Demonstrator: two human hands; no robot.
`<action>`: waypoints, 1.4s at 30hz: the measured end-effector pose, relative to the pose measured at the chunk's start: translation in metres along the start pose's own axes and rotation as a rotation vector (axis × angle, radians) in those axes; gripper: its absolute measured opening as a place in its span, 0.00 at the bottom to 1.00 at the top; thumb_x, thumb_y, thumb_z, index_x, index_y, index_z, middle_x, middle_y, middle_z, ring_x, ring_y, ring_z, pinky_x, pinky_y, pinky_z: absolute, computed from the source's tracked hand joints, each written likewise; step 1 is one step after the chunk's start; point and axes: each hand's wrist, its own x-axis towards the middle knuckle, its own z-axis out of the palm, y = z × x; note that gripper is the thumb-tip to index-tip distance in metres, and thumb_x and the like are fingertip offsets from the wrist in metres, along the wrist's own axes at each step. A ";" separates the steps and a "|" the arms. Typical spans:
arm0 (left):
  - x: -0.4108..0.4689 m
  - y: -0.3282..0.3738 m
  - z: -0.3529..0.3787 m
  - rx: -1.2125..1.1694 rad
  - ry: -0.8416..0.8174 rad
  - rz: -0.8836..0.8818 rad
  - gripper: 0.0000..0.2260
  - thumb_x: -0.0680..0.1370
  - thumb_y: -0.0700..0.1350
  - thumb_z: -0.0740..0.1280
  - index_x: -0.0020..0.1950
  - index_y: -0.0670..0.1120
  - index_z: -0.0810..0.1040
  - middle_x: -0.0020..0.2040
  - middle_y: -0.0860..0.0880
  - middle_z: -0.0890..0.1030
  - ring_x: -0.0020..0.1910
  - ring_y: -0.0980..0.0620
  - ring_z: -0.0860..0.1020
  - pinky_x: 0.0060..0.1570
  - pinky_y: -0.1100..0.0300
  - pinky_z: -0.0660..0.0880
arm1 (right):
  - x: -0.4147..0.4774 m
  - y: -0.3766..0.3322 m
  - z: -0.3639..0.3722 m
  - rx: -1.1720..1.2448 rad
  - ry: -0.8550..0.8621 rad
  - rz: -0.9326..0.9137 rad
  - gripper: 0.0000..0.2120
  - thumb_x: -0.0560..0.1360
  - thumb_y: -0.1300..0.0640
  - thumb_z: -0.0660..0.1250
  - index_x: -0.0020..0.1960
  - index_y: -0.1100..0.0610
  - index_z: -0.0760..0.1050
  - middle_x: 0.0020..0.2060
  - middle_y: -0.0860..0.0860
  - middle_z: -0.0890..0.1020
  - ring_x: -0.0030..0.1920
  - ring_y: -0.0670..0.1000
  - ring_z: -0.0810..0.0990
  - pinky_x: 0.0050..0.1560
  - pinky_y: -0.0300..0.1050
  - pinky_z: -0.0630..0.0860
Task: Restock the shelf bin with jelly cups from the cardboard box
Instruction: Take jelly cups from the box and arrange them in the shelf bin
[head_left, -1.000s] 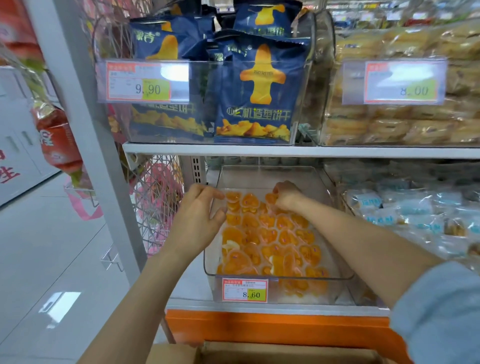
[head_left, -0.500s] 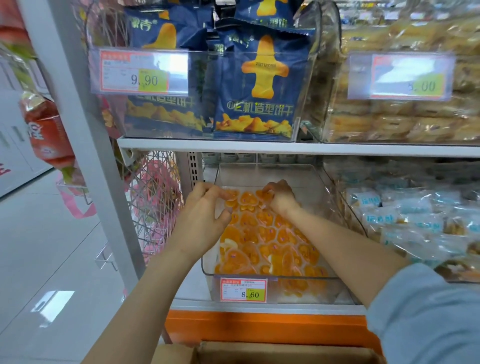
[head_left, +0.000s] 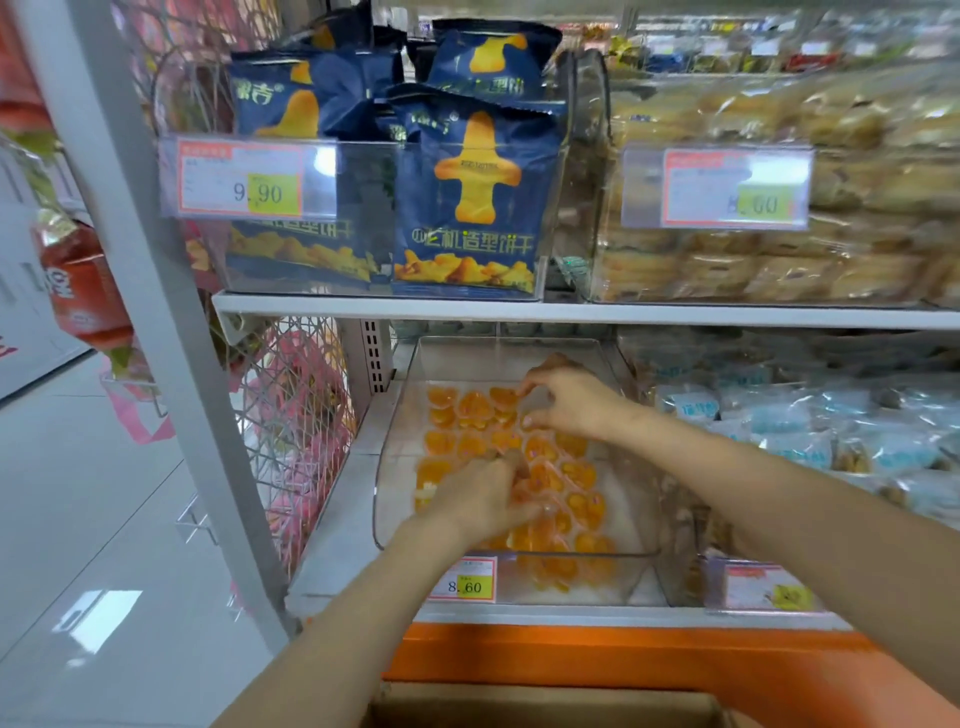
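Dozens of jelly cups (head_left: 576, 474) in bin (head_left: 394, 447) — light, slick, prob. squashy; take by rims. Right hand (head_left: 569, 402) far, pinches one; left hand (head_left: 480, 501) near, over cups — grip unclear.

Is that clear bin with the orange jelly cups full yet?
Not full. The jelly cups cover only the floor of the clear bin; its walls rise well above them.

Blue biscuit bags (head_left: 467, 197) and wrapped cakes (head_left: 779, 260) fill the upper shelf (head_left: 571, 312).
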 end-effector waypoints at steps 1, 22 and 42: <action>0.003 0.003 0.005 0.053 -0.072 -0.028 0.25 0.74 0.60 0.65 0.64 0.45 0.70 0.61 0.44 0.76 0.60 0.45 0.74 0.54 0.55 0.71 | -0.007 0.001 -0.005 0.006 0.004 -0.015 0.18 0.71 0.50 0.72 0.59 0.51 0.77 0.57 0.55 0.72 0.55 0.54 0.74 0.55 0.42 0.70; 0.014 -0.010 -0.028 -0.915 0.149 -0.262 0.15 0.77 0.45 0.67 0.60 0.39 0.73 0.52 0.42 0.79 0.48 0.48 0.79 0.50 0.54 0.78 | -0.047 -0.013 0.004 0.254 -0.036 0.073 0.26 0.67 0.54 0.76 0.63 0.53 0.73 0.51 0.49 0.79 0.51 0.50 0.77 0.43 0.33 0.68; 0.044 -0.070 -0.054 0.751 -0.129 0.200 0.09 0.78 0.41 0.61 0.56 0.48 0.77 0.54 0.47 0.80 0.56 0.44 0.75 0.62 0.55 0.62 | 0.070 0.031 0.043 0.184 -0.148 0.518 0.08 0.71 0.62 0.72 0.46 0.62 0.75 0.33 0.55 0.78 0.19 0.45 0.75 0.19 0.37 0.72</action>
